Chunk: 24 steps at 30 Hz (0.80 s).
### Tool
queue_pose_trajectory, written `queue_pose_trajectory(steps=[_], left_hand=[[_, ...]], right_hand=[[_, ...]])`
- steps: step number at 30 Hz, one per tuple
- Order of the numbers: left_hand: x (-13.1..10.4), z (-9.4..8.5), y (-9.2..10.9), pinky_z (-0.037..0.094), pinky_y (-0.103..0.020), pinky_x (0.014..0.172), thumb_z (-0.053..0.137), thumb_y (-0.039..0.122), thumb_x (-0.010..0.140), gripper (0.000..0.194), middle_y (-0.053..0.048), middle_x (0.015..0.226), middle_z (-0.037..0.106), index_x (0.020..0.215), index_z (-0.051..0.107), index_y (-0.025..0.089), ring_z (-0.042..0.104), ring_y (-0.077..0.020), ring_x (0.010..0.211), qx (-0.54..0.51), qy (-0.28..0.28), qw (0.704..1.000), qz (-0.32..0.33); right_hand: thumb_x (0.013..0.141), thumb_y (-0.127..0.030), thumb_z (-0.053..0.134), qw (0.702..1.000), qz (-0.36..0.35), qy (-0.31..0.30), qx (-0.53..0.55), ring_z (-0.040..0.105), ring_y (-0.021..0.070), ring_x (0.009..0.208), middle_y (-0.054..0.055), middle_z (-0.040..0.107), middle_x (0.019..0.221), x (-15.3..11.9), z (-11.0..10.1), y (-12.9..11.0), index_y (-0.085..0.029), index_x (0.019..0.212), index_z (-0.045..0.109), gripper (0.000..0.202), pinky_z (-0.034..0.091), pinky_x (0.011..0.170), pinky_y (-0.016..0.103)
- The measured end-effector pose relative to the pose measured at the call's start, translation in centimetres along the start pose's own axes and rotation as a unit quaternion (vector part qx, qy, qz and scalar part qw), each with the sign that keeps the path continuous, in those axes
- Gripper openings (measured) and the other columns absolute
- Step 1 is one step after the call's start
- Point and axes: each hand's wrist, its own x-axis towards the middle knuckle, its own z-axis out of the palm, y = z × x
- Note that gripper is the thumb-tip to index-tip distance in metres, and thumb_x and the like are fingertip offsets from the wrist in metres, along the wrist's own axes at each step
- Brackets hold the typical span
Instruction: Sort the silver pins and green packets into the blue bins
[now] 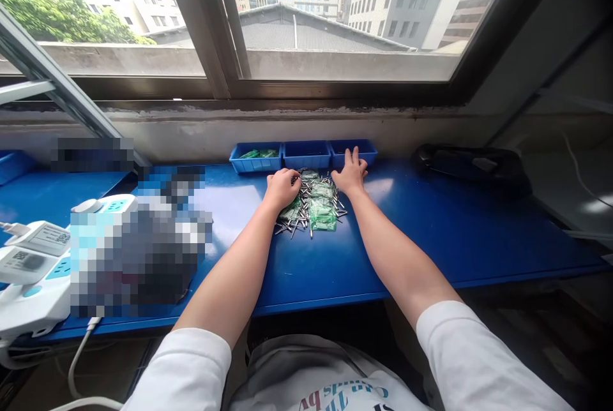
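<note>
Small dark metal pins (297,222) and green plastic packets (322,214) lie in a pile on the blue table (407,232). My left hand (283,187) is at the pile's left edge, its fingers curled in; what they hold, if anything, is too small to name. My right hand (351,173) has its fingers spread at the front edge of the right blue bin (371,154), with no object visible in it. The left blue bin (256,164) holds green packets. Between them stands the middle blue bin (306,161), its contents hard to make out.
White power strips (52,270) with plugs and cables are at the left, beside a blurred-out object (143,258). A dark bag (474,165) lies at the back right. A window (330,66) rises behind the table, and a metal frame (76,85) slants at the left.
</note>
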Motion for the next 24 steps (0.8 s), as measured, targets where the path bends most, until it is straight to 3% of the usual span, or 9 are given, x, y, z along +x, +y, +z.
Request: queue_pose_trajectory(steps=[4, 7, 12, 24], left_hand=[[0.1, 0.1, 0.0, 0.039, -0.04, 0.092, 0.05, 0.032, 0.086, 0.022, -0.006, 0.107, 0.068, 0.097, 0.067, 0.023, 0.059, -0.0248, 0.105, 0.011, 0.0, 1.0, 0.004], [0.1, 0.1, 0.0, 0.039, -0.039, 0.092, 0.05, 0.033, 0.086, 0.023, -0.006, 0.106, 0.068, 0.096, 0.067, 0.023, 0.059, -0.0247, 0.106, 0.019, -0.002, 1.0, 0.001], [0.0, 0.1, 0.0, 0.04, -0.039, 0.091, 0.05, 0.033, 0.086, 0.022, -0.005, 0.106, 0.068, 0.095, 0.068, 0.023, 0.059, -0.0244, 0.106, 0.017, -0.002, 1.0, 0.001], [-0.1, 0.2, 0.2, 0.039, -0.039, 0.092, 0.05, 0.031, 0.086, 0.023, -0.006, 0.11, 0.068, 0.097, 0.068, 0.024, 0.058, -0.0244, 0.109, 0.024, -0.011, 1.0, -0.008]], right_hand=[[0.071, -0.025, 0.056, 0.999, -0.018, 0.049, 0.002, 0.026, 0.039, 0.129, 0.016, 0.016, 0.156, -0.2, 0.0, -0.6, -0.017, 0.14, 0.037, 0.072, 0.034, 0.098, 0.062], [0.074, -0.022, 0.054, 0.994, -0.081, 0.074, 0.017, 0.026, 0.0373, 0.13, 0.016, 0.023, 0.153, -0.8, -0.2, -1.7, -0.016, 0.135, 0.045, 0.062, 0.032, 0.102, 0.059], [0.074, -0.022, 0.054, 0.983, -0.173, 0.04, 0.033, 0.029, 0.0356, 0.129, 0.015, 0.033, 0.148, -1.9, 0.0, -3.1, -0.016, 0.126, 0.054, 0.052, 0.033, 0.104, 0.056], [0.076, -0.023, 0.054, 0.984, -0.171, 0.001, 0.049, 0.034, 0.034, 0.126, 0.015, 0.045, 0.138, -1.7, 0.6, -2.6, -0.015, 0.124, 0.057, 0.049, 0.035, 0.104, 0.052]])
